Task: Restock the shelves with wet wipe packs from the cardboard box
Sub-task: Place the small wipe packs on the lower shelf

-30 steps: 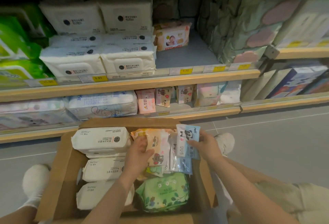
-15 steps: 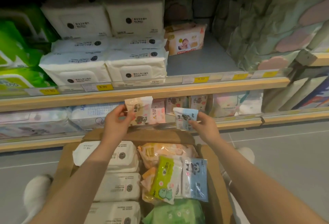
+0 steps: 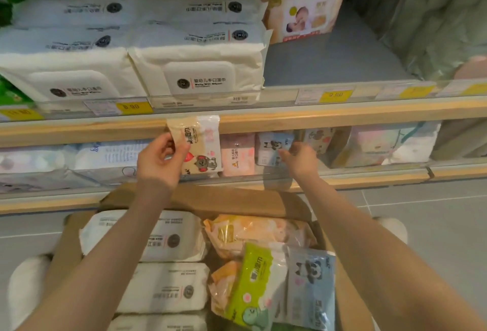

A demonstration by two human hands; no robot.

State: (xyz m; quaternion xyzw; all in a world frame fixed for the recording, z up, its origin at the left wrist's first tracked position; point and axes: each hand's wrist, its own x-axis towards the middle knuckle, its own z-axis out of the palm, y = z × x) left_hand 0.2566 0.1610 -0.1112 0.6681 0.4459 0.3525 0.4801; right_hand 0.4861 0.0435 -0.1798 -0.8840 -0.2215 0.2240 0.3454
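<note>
Wooden store shelves (image 3: 342, 113) fill my view; left hand (image 3: 158, 162) grips beige mini wipes pack (image 3: 196, 143), right hand (image 3: 301, 158) pinches blue panda pack (image 3: 272, 146) at lower shelf, cardboard box (image 3: 210, 203) below.

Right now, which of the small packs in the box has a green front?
The small green pack, standing in the cardboard box between orange packs and the blue panda pack; only its front is lime green.
</note>
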